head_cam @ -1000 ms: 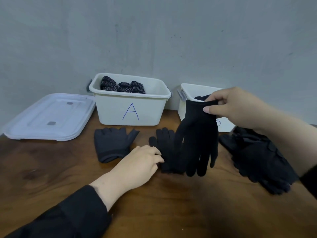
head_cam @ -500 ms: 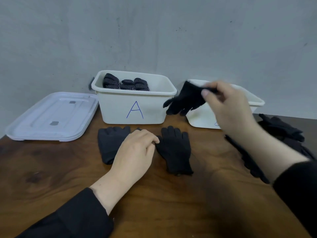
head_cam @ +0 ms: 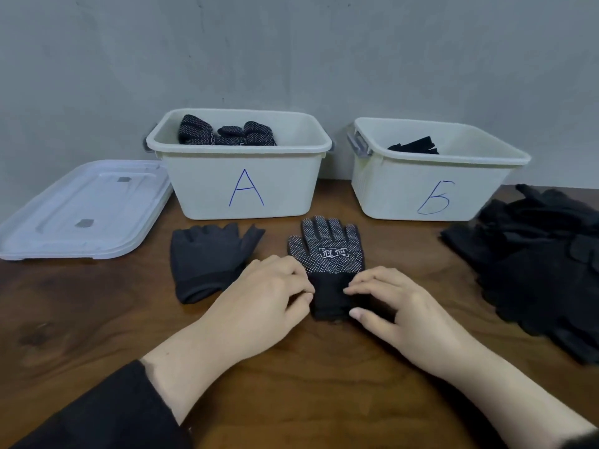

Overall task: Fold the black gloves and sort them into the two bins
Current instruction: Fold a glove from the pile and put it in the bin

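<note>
A black glove with white dots (head_cam: pixel 327 251) lies flat on the wooden table, fingers pointing at the bins. My left hand (head_cam: pixel 262 296) grips the left edge of its cuff. My right hand (head_cam: pixel 398 306) pinches the cuff's right side, fingers on top and thumb at the near end. Bin A (head_cam: pixel 207 189) stands behind it and holds dotted gloves (head_cam: pixel 223 132). Bin B (head_cam: pixel 389 189) at the right holds a plain black glove (head_cam: pixel 415 146). A plain black fingerless glove (head_cam: pixel 207 257) lies left of my left hand.
A heap of black gloves (head_cam: pixel 538 270) covers the table's right side, next to bin B. A translucent white lid (head_cam: pixel 81 209) lies at the far left beside bin A. A grey wall stands close behind the bins.
My right hand dropped the plain glove into bin B and came down to the table. The glove in front of me now shows its dotted side, with both hands at its cuff.
</note>
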{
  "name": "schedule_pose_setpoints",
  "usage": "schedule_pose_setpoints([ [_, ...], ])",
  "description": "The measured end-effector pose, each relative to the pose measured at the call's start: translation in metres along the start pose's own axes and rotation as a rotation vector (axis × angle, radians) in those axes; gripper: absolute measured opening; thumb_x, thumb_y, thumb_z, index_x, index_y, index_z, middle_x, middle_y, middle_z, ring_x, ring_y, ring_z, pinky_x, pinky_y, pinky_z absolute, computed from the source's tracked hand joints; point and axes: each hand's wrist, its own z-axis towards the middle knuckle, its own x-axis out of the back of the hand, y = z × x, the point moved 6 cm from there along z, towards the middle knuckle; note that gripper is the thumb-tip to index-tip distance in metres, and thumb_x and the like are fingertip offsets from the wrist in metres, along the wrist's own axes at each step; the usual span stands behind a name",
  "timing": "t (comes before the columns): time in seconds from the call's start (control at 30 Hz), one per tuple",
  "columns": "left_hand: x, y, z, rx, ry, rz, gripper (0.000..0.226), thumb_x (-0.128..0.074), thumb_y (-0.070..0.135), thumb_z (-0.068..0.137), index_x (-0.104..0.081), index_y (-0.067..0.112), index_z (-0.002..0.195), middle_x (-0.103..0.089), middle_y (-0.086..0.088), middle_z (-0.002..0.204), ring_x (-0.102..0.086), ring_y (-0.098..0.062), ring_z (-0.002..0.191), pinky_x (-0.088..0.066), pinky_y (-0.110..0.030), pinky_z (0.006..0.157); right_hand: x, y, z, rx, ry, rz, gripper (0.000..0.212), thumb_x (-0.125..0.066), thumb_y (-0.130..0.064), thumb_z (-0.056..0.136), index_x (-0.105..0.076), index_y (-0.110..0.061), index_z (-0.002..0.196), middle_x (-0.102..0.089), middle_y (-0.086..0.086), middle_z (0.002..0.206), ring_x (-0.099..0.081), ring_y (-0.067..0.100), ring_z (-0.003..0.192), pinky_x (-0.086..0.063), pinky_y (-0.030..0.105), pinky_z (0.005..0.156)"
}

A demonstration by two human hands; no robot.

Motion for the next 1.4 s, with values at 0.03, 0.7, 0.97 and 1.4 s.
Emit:
schedule_pose_setpoints([
  [0.03,0.002,0.0,0.001,0.002,0.009,-0.006,0.029,-0.047,0.043,0.099,-0.07,0.033,0.114,-0.055,0.02,0.114,-0.048,-0.003,0.104,-0.041,-0.033,0.096,0.002,0.003,0.001,0.0,-0.007,0.014,0.027,-0.067,-0.042,0.091,-0.07,-0.036,0.117,-0.055,-0.03,0.122,-0.05,-0.001,0.125,-0.033,0.008,0.101],
  [0.7,-0.017,0.013,0.001,-0.043,-0.114,0.024,0.043,-0.043,0.067,0.087,-0.061,0.04,0.115,-0.041,0.022,0.113,-0.038,0.001,0.107,-0.033,-0.028,0.096,-0.004,0.002,-0.003,0.153,-0.058,-0.109,0.014,-0.056,-0.044,0.097,-0.062,-0.032,0.102,-0.054,-0.024,0.117,-0.051,0.005,0.114,-0.037,0.033,0.103],
  [0.97,-0.019,0.023,0.002,-0.094,-0.126,0.081,0.015,-0.041,0.05,0.096,-0.047,0.037,0.093,-0.039,0.02,0.11,-0.035,-0.002,0.106,-0.028,-0.026,0.097,-0.002,0.004,-0.004,0.134,-0.042,-0.153,0.026,-0.059,-0.052,0.089,-0.067,-0.033,0.106,-0.05,-0.023,0.118,-0.044,-0.002,0.116,-0.029,0.025,0.105],
  [1.4,-0.013,0.03,0.001,-0.071,-0.06,0.175,0.044,-0.038,0.057,0.093,-0.066,0.033,0.118,-0.061,0.018,0.119,-0.051,-0.006,0.114,-0.036,-0.036,0.102,-0.004,-0.006,-0.002,0.06,0.024,-0.144,0.016,-0.043,-0.045,0.095,-0.054,-0.033,0.098,-0.061,-0.023,0.116,-0.054,-0.002,0.115,-0.031,0.034,0.109],
])
